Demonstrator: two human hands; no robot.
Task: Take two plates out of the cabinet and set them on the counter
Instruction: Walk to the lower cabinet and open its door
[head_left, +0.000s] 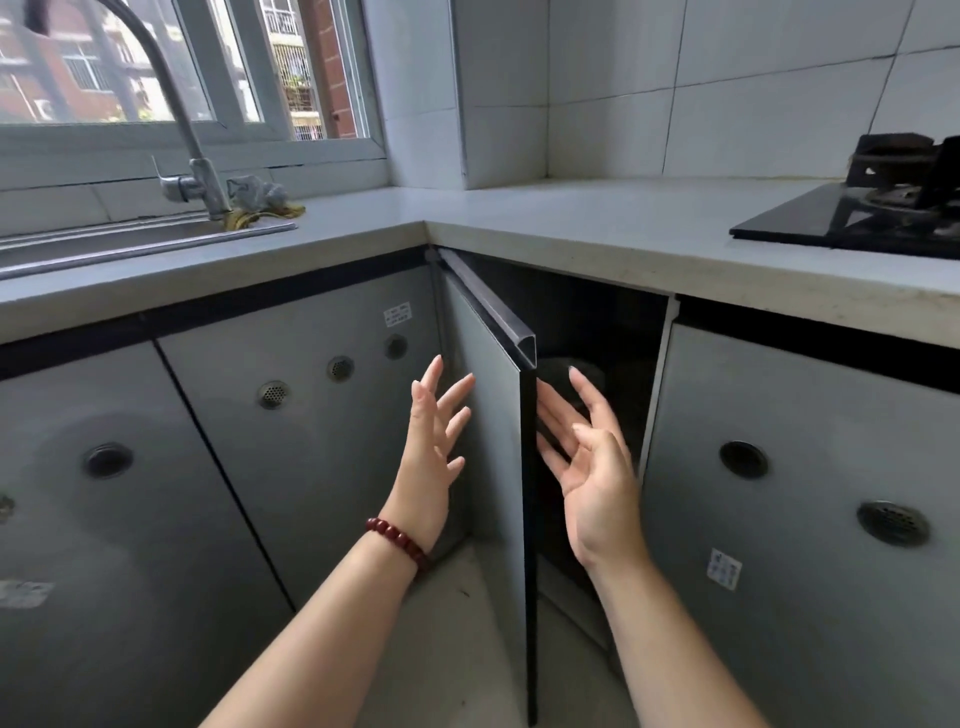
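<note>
The corner cabinet stands with its grey door (491, 415) swung out towards me, edge on. Behind it the cabinet interior (597, 332) is dark; a dim rounded shape shows inside, too dark to tell as plates. My left hand (434, 447), with a red bead bracelet at the wrist, is open with fingers spread just left of the door's outer face. My right hand (587, 447) is open, palm turned left, in front of the cabinet opening to the right of the door edge. Neither hand holds anything. The pale counter (571, 223) runs above.
A sink (130, 244) with a tall faucet (200, 176) and a crumpled cloth (260, 200) sits at the left under a window. A black gas hob (862, 213) lies on the counter at the right. Shut grey cabinet doors (810, 509) flank the opening.
</note>
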